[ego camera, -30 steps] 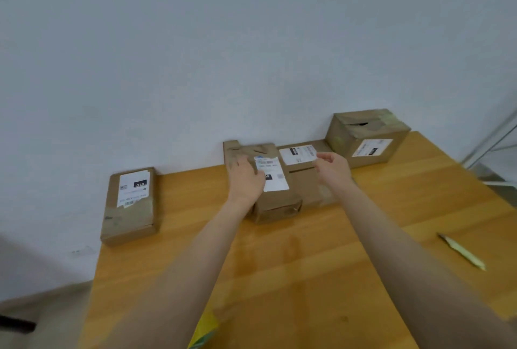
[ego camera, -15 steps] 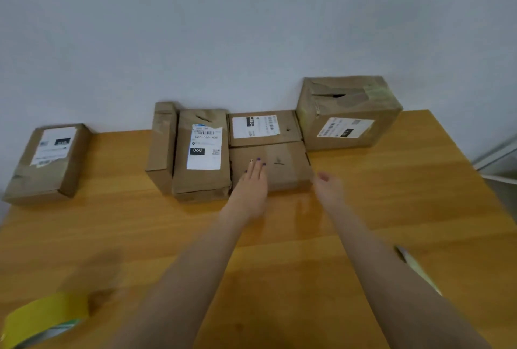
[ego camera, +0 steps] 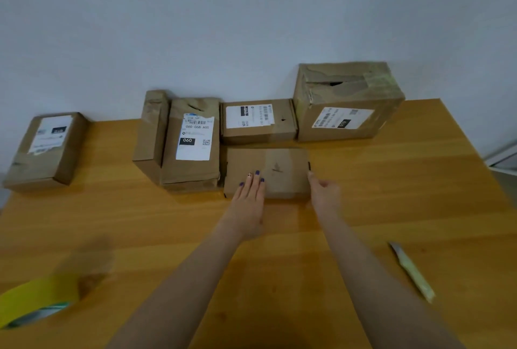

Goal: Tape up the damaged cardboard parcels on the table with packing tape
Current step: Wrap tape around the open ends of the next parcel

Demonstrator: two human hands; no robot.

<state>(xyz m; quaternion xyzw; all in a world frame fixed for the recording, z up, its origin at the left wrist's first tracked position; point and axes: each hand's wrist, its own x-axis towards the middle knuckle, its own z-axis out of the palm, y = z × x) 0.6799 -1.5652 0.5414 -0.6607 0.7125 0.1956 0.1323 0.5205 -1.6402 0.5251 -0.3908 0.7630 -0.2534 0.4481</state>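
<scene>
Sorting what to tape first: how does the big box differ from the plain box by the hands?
The big box is tall, the plain box low. The big box bears a label and a torn gap on top; the plain box shows neither. Both are brown cardboard.

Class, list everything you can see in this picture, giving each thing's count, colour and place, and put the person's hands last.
Plain parcel: one, brown, mid-table, under the hands.
Large box: one, brown, torn top, back right by the wall.
Flat labelled parcel: one, brown, behind the plain parcel.
Long labelled parcel: one, brown, left of the plain parcel.
Narrow box: one, brown, against the long labelled parcel's left side.
Far parcel: one, brown, at the table's left edge.
Tape roll: one, yellow, near left.
Cutter: one, pale yellow-green, near right.
Table: one, orange-brown wood.
Wall: grey-white, behind.
Left hand: fingers flat on the plain parcel.
Right hand: at its right edge, grip unclear.
</scene>
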